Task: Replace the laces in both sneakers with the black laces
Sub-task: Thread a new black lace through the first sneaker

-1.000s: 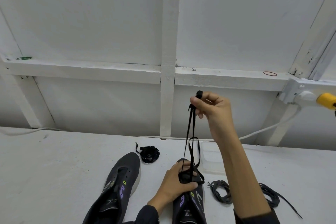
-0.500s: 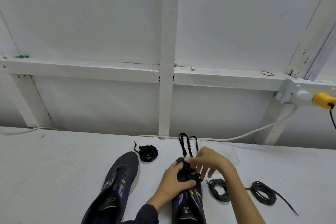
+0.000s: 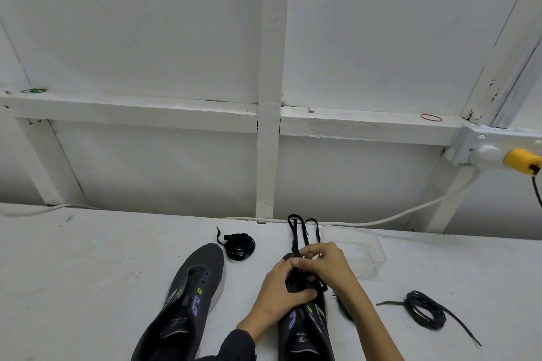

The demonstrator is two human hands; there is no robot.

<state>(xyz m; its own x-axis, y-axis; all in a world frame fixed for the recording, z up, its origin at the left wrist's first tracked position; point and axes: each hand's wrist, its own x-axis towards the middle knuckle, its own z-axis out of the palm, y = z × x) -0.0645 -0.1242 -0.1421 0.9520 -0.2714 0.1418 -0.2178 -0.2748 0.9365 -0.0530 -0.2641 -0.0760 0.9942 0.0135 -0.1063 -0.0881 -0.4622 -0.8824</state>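
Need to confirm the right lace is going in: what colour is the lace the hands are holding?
Black. The lace shows best in the head view.

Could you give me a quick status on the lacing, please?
Left hand grips sneaker; right hand pinches black lace over its toe. Other sneaker unlaced, coiled lace beside its toe. Loose coil lies apart on the right, nothing obstructing.

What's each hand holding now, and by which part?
Left hand grips the sneaker being laced, around its forefoot. Right hand pinches the black lace just above the front eyelets; its loose ends trail past the toe.
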